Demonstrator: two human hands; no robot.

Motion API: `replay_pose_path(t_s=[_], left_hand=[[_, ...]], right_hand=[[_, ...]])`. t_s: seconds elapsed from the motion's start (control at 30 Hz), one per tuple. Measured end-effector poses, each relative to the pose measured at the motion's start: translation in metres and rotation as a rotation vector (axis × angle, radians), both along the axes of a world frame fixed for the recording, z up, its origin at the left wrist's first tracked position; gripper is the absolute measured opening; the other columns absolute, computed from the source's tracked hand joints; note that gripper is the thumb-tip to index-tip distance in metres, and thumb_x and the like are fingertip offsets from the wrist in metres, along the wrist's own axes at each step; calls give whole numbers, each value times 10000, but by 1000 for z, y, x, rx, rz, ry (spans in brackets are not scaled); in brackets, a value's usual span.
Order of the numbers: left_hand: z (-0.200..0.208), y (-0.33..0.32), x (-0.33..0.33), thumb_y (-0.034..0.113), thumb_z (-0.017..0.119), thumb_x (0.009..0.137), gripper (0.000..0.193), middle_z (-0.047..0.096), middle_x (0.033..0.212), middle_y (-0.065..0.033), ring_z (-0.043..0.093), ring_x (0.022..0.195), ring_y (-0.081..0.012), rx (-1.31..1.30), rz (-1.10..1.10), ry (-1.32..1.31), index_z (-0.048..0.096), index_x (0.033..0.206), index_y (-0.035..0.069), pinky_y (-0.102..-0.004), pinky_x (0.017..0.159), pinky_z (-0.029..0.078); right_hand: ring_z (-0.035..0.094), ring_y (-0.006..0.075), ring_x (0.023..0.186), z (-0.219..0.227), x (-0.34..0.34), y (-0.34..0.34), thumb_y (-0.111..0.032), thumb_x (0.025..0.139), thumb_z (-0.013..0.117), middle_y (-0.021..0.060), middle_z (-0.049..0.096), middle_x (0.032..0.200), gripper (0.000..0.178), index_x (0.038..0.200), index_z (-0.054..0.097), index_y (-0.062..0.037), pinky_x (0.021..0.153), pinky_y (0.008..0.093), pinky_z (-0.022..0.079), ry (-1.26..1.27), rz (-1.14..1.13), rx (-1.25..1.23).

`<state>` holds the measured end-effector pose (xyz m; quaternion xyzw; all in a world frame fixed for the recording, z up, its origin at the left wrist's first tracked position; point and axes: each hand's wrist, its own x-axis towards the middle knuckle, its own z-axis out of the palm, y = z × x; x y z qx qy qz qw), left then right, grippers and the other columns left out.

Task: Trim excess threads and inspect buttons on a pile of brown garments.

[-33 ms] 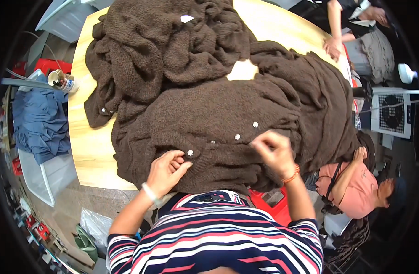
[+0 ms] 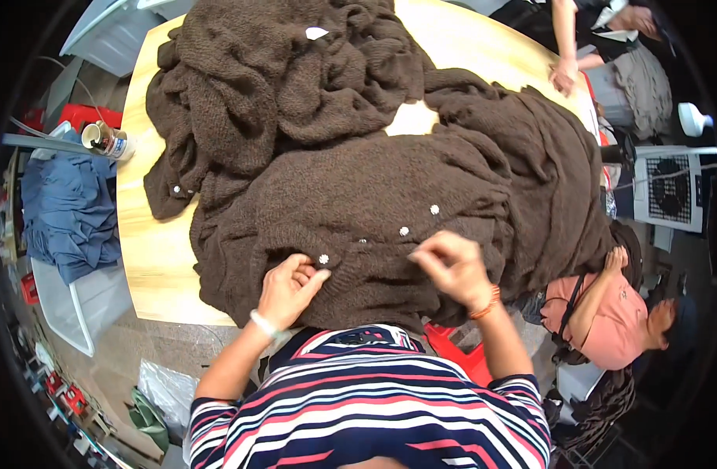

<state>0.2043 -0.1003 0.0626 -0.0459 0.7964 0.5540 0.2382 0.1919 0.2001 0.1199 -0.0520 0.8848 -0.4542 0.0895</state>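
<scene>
A dark brown knit cardigan lies across the table in front of me. Several white flower-like buttons run along its edge, among them one button beside my left fingertips and another button farther right. My left hand is closed on the knit edge by the nearest button. Just above the fabric, right of the buttons, my right hand holds thumb and forefinger pinched together. Its fingertips are slightly blurred, and whatever they hold is too small to make out.
More brown knitwear is heaped at the far side of the wooden table. A cup with things in it stands by the left edge, near a bin of blue cloth. Another person's hand rests at the far right edge; a person in pink is at right.
My right hand has shifted a little left, closer to the buttons, with its fingers still pinched. My left hand keeps its hold on the knit edge.
</scene>
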Motion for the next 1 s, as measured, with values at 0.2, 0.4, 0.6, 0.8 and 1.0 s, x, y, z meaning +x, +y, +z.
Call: replay_pose_path(t_s=[0.2, 0.4, 0.6, 0.8, 1.0], left_hand=[[-13, 17, 4, 117, 743, 847, 176, 616, 702, -2, 519, 590, -35, 111, -33, 35, 604, 855, 9, -206, 520, 428], [-8, 25, 22, 114, 775, 786, 263, 645, 755, -36, 505, 615, -42, 101, -117, 184, 662, 976, -26, -206, 568, 432], [6, 35, 30, 29, 700, 829, 132, 648, 783, -51, 550, 665, -67, 270, -230, 279, 673, 947, -23, -217, 600, 447], [15, 37, 44, -24, 642, 860, 39, 613, 810, -32, 550, 718, -79, 231, -244, 342, 659, 894, -15, -216, 641, 442], [9, 35, 56, 40, 641, 908, 30, 576, 800, 26, 501, 678, -37, 436, -49, 101, 642, 911, 10, -186, 606, 410]], right_hand=[[648, 337, 910, -19, 23, -69, -90, 808, 682, 139, 617, 1043, 353, 1149, 591, -84, 765, 411, 544, 85, 61, 181], [651, 351, 848, -52, 36, -63, -127, 775, 661, 152, 584, 1075, 151, 913, 621, -81, 740, 431, 533, 107, 99, 144], [652, 360, 853, -28, 62, -63, -38, 777, 636, 165, 646, 876, 158, 931, 601, -33, 721, 425, 525, 196, 117, -195], [642, 351, 785, -24, 79, -62, -33, 776, 665, 181, 633, 835, 140, 904, 643, 19, 675, 400, 515, 73, 79, -201], [649, 121, 623, -22, 79, -62, -31, 811, 631, 71, 635, 790, 130, 922, 668, 26, 574, 273, 524, -241, -67, -569]])
